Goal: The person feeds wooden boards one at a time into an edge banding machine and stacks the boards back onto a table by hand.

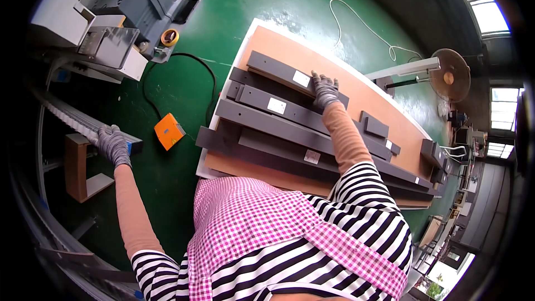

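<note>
My right hand (325,91), in a grey striped glove, lies across a dark grey board (273,70) with a white label. Its fingers reach over the board's far edge and its thumb is hidden. This board is the farthest of several dark grey boards stacked on a brown panel (384,97). Nearer me are another labelled grey board (262,100) and a long grey board (278,128). Out to the left, my left hand (113,144), gloved the same way, rests with fingers laid over the end of a conveyor (75,118).
An orange box (169,132) with a black cable sits on the green floor (234,0). A grey machine (131,0) and a roll of tape (169,37) are at upper left. A fan (450,76) stands at right. Below the conveyor is a brown frame (76,167).
</note>
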The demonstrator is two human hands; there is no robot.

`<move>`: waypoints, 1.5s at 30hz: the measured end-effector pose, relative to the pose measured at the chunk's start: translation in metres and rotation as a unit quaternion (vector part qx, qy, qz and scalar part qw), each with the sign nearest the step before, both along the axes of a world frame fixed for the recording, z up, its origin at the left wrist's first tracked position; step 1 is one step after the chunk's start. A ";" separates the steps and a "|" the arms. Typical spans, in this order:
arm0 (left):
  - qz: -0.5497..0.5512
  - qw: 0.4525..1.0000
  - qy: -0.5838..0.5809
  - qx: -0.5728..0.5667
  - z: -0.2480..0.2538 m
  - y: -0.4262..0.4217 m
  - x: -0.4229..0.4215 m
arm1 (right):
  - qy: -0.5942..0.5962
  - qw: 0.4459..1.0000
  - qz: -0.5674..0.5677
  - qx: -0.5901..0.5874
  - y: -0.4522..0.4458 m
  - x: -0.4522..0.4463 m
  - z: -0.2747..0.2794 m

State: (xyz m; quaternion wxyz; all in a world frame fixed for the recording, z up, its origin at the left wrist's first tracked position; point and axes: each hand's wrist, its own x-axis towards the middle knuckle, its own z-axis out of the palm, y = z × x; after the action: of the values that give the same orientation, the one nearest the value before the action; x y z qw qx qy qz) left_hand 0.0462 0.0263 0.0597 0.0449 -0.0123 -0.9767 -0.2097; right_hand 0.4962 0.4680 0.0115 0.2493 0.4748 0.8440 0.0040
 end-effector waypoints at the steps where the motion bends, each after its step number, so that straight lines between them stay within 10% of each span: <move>1: 0.002 1.000 0.006 -0.012 0.000 0.000 0.001 | -0.008 1.000 -0.016 -0.013 0.004 0.009 -0.001; 30: -0.040 0.994 0.097 0.026 -0.023 -0.008 -0.008 | 0.068 0.997 -0.005 -0.040 0.025 0.029 -0.011; 37: -0.003 0.997 0.070 0.030 -0.001 0.003 0.007 | -0.242 0.969 0.048 -0.009 0.030 -0.048 0.015; 45: 0.020 0.996 0.084 -0.003 0.007 0.007 0.014 | 0.275 0.920 0.268 -0.075 -0.038 -0.247 0.072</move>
State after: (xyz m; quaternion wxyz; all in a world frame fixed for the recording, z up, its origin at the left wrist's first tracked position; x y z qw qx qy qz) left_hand 0.0598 0.0328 0.0666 0.1304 -0.0108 -0.9702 -0.2037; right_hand 0.2492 0.4300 0.0838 0.0320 0.1932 0.9728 -0.1234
